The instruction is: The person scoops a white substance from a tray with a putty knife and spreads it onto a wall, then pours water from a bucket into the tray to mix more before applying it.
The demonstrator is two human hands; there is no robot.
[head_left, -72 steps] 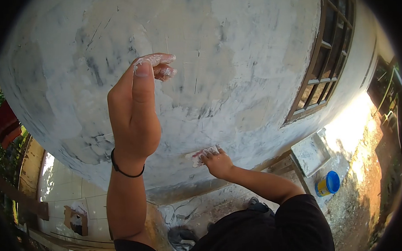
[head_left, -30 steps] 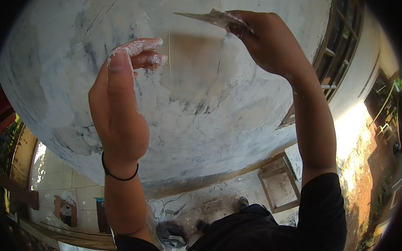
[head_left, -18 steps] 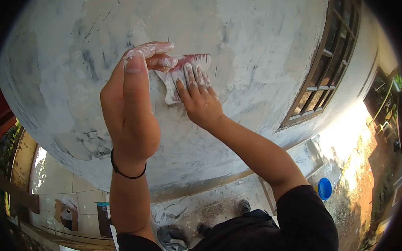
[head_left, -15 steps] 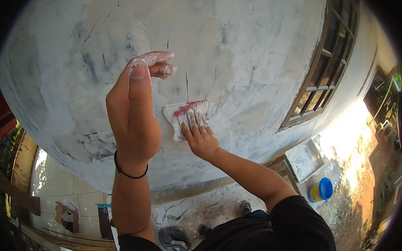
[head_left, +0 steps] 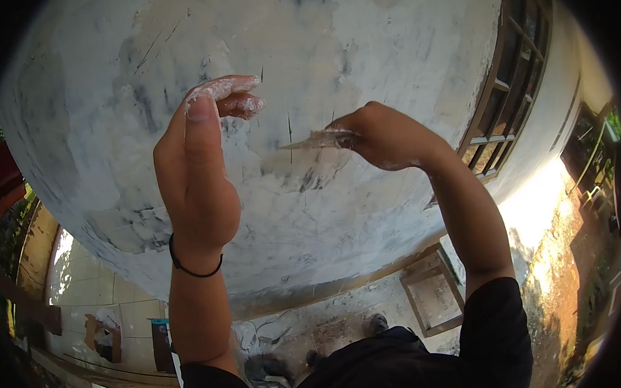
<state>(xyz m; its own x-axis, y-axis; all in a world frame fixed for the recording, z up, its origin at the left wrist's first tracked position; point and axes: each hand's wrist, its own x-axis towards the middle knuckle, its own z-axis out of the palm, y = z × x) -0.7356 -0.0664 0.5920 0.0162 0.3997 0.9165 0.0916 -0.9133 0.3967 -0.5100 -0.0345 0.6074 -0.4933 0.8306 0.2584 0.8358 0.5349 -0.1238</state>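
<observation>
My left hand point(head_left: 198, 157) is raised before the wall at left of centre, fingers bent to the right and apart from the thumb. White paste coats its fingertips, and I see nothing held in it. My right hand point(head_left: 384, 139) grips a thin, flat putty scraper point(head_left: 315, 141), seen nearly edge-on and pointing left. Fresh, streaky grey-white marks lie on the wall point(head_left: 302, 170) just below the scraper. Most of the right hand's fingers are hidden behind the back of the hand.
A brown-framed window point(head_left: 506, 81) is set in the wall at right. Below stands a wooden frame-like stool point(head_left: 432, 293). On the tiled floor point(head_left: 75, 280) at lower left lies a torn cardboard piece point(head_left: 103, 337). A dark bag-like item point(head_left: 266, 373) lies near my feet.
My right hand has moved up and right and turned, so the scraper lies edge-on instead of flat against the wall. My left hand has shifted slightly left. My right arm now covers the blue bucket.
</observation>
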